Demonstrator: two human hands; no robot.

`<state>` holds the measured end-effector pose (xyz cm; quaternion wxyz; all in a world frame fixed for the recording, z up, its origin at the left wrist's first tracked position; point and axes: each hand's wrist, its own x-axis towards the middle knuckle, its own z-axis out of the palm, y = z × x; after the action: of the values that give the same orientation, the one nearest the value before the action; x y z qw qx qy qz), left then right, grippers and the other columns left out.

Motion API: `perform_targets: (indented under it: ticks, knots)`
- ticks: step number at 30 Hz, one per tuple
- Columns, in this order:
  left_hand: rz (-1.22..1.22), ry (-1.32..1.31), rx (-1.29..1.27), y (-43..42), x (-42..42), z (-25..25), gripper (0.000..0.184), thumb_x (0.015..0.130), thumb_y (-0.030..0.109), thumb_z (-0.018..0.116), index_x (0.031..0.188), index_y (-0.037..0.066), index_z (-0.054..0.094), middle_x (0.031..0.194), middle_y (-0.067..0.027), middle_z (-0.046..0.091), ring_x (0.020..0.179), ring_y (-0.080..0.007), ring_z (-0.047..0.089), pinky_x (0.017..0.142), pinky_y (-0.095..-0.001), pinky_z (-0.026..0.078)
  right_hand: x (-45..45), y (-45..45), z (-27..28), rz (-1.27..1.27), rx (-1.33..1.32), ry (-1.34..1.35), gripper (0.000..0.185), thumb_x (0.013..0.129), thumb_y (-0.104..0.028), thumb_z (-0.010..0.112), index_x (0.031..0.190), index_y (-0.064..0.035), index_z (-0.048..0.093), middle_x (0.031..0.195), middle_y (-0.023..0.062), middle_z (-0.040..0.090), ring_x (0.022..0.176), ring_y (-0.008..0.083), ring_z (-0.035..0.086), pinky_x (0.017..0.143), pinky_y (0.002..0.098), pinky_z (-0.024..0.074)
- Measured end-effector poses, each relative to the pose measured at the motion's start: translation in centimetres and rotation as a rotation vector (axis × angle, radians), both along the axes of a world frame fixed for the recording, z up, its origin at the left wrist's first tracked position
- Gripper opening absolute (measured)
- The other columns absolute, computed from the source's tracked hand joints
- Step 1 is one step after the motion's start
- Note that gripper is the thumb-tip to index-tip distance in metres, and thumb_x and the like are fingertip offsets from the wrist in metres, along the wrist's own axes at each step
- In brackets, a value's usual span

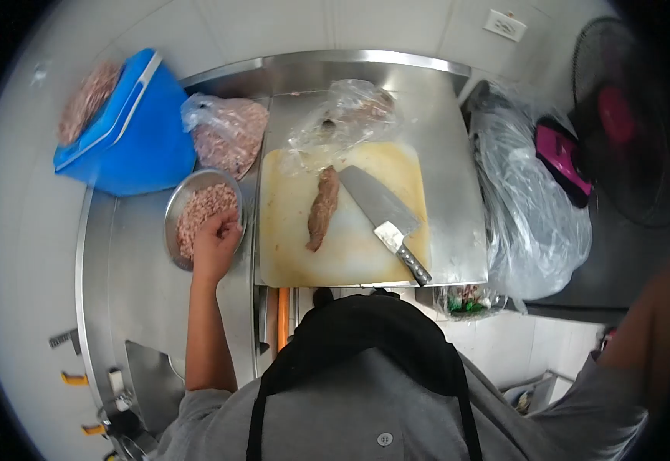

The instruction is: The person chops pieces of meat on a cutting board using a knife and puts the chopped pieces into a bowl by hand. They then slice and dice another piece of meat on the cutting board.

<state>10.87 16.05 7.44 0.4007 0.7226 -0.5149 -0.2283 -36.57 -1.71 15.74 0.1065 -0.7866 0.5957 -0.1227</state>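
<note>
1. Left hand (218, 235) is what I watch on my feed: bare, fingers curled inward, at the near right side of a round, shiny steel bowl (169, 237). I can't tell whether it grips any pieces or is merely bunched. The right hand is out of my view.

2. I judge the step in hand to be handling the pale pink, finely diced meat (206, 200) inside that bowl; whether pieces are being gathered or dropped, I can't say.

3. To my mind, the next move calls for a raised wrist to clear the steel rim, with fingers kept together if they carry anything. Any reach rightward would need care around the broad-bladed steel knife with a black-and-white handle (381, 207).

4. That diced meat lies under and beyond the hand, loose, moist-looking and fairly even in cut, with the rim exposed around it.

5. Well right of the hand, a long brown strip of meat (322, 209) lies on a yellowed white cutting board (358, 263), just beside the blade. Beyond the hand sits a clear plastic bag of pinkish meat (231, 137).
</note>
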Motion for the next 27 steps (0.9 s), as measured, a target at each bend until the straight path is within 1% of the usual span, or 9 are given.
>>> perform_targets:
  ticks: [8,14,17,19,21,23,24,25,27]
  knots:
    - [-0.062,-0.060,0.010,-1.9,-0.6,-1.2,0.033,0.092,0.010,0.070,0.122,-0.001,0.068,0.110,-0.0101,0.073,0.094,-0.0162,0.066,0.087,-0.0296,0.053,-1.4,-0.5,2.6,-0.014,-0.053,-0.026,0.024,0.091,-0.013,0.069,0.114,-0.0070,0.069,0.107,0.0143,0.065,0.098,0.0286,0.065,0.084,0.0403,0.0522]
    - [-0.116,-0.058,0.010,-3.3,-2.5,-3.3,0.036,0.090,0.013,0.072,0.124,0.003,0.068,0.113,-0.0148,0.071,0.097,-0.0229,0.069,0.087,-0.0338,0.054,-5.2,2.7,14.7,-0.003,-0.446,-0.192,0.023,0.090,-0.011,0.069,0.113,-0.0067,0.069,0.106,0.0139,0.065,0.097,0.0287,0.065,0.083,0.0405,0.0524]
    - [-0.142,0.011,0.099,-4.1,-5.9,-5.2,0.037,0.089,0.012,0.071,0.124,0.003,0.067,0.115,-0.0154,0.070,0.098,-0.0247,0.069,0.086,-0.0350,0.054,-3.8,5.8,15.9,0.064,-0.661,-0.328,0.023,0.090,-0.010,0.069,0.113,-0.0066,0.070,0.106,0.0138,0.064,0.096,0.0288,0.065,0.082,0.0406,0.0525]
    - [-0.171,0.035,0.094,-4.1,-7.3,-5.8,0.036,0.089,0.012,0.071,0.124,0.003,0.067,0.115,-0.0155,0.070,0.099,-0.0251,0.069,0.086,-0.0354,0.054,-1.1,7.4,12.4,0.155,-0.654,-0.444,0.023,0.090,-0.009,0.069,0.112,-0.0066,0.070,0.105,0.0136,0.064,0.096,0.0289,0.064,0.081,0.0407,0.0526]
    - [-0.181,0.043,0.080,-4.3,-7.3,-5.9,0.036,0.089,0.011,0.072,0.124,0.004,0.067,0.116,-0.0155,0.070,0.100,-0.0255,0.068,0.086,-0.0357,0.054,2.8,8.8,5.2,0.296,-0.431,-0.531,0.022,0.090,-0.009,0.070,0.112,-0.0065,0.070,0.105,0.0135,0.064,0.095,0.0289,0.064,0.081,0.0407,0.0526]
    - [-0.191,-0.011,0.058,-4.0,-6.7,-6.2,0.038,0.090,0.008,0.070,0.128,0.001,0.065,0.116,-0.0110,0.070,0.095,-0.0180,0.067,0.086,-0.0319,0.054,7.4,11.1,-4.7,0.347,-0.128,-0.453,0.025,0.082,-0.002,0.073,0.106,-0.0087,0.071,0.098,0.0126,0.062,0.092,0.0318,0.063,0.080,0.0421,0.0513]
    - [-0.192,-0.014,0.067,-3.7,-6.3,-6.5,0.038,0.090,0.008,0.070,0.128,0.001,0.065,0.116,-0.0110,0.070,0.095,-0.0180,0.067,0.086,-0.0319,0.054,8.0,11.5,-9.1,0.329,-0.032,-0.254,0.043,0.079,-0.007,0.075,0.121,-0.0108,0.069,0.112,0.0122,0.059,0.105,0.0344,0.059,0.091,0.0428,0.0500]
    - [-0.180,-0.033,0.050,-3.7,-5.8,-7.0,0.039,0.090,0.008,0.071,0.127,0.001,0.065,0.115,-0.0112,0.071,0.095,-0.0181,0.067,0.086,-0.0321,0.055,8.4,11.5,-11.5,0.326,-0.031,-0.260,0.043,0.079,-0.007,0.075,0.121,-0.0108,0.069,0.112,0.0122,0.059,0.105,0.0344,0.059,0.091,0.0428,0.0500]
    - [-0.170,-0.059,0.029,-3.9,-5.3,-7.7,0.039,0.089,0.009,0.071,0.127,0.001,0.065,0.115,-0.0114,0.071,0.095,-0.0182,0.067,0.086,-0.0324,0.055,9.0,11.3,-14.5,0.225,-0.284,0.016,0.047,0.082,-0.012,0.069,0.129,-0.0136,0.063,0.119,0.0176,0.057,0.106,0.0350,0.057,0.083,0.0427,0.0527]
